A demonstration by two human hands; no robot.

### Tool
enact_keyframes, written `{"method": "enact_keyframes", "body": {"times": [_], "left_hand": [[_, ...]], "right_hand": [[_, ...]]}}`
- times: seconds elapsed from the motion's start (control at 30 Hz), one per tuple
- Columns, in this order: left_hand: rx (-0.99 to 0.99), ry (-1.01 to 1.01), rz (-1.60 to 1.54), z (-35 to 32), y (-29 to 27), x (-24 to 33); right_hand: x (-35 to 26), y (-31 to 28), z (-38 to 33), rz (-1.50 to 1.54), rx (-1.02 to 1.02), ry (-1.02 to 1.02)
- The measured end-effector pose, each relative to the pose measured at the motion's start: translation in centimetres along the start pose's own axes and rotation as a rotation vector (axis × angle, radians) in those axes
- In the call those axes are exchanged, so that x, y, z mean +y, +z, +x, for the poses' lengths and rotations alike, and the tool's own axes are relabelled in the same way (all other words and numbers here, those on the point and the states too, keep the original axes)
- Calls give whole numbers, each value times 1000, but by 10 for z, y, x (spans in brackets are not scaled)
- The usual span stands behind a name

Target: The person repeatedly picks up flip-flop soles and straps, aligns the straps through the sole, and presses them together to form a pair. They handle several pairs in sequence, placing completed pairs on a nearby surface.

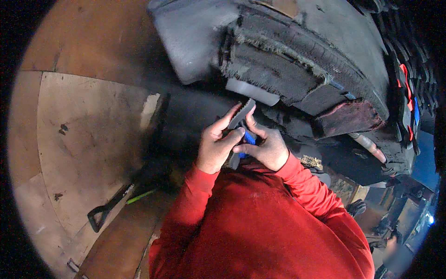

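Observation:
My left hand (217, 144) and my right hand (268, 145) are close together in front of my chest, both closed on a dark grey shoe sole (242, 113) with a ridged edge. It is tilted, its upper end rising between my fingertips. A bright blue part (249, 137) shows below the sole, between my two thumbs; whether it is a strap or another piece I cannot tell. Both thumbs press in from the near side. The fingers of my left hand run along the sole's left side, and my right fingertips reach its right edge.
Ahead stands a dark workbench (357, 32) with frayed grey padding (274, 69) along its edge. A white roll-like piece (253, 91) sits beneath the padding. Dark soles (404, 42) are stacked at far right. A black handle (100, 216) and a green strip (140, 196) are at lower left.

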State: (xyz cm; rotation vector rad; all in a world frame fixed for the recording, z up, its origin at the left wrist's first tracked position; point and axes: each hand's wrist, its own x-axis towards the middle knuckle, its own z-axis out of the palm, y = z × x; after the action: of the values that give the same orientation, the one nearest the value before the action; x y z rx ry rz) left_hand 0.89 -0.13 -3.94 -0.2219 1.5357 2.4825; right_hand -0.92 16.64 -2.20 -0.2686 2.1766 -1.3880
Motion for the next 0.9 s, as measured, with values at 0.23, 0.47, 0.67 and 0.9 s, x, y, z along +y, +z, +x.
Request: {"method": "enact_keyframes", "body": {"times": [0.23,0.47,0.67,0.9], "left_hand": [[18,26,635,10,-6,43],[45,-66,671,53,7,16],[85,-166,91,36,-3,-31],[-64,18,-364,15,-2,-39]], "right_hand": [[8,22,19,1173,-267,104],[37,5,36,1492,-246,194],[34,-15,30,691,-248,202],[-2,-2,-7,-448,89,16]]}}
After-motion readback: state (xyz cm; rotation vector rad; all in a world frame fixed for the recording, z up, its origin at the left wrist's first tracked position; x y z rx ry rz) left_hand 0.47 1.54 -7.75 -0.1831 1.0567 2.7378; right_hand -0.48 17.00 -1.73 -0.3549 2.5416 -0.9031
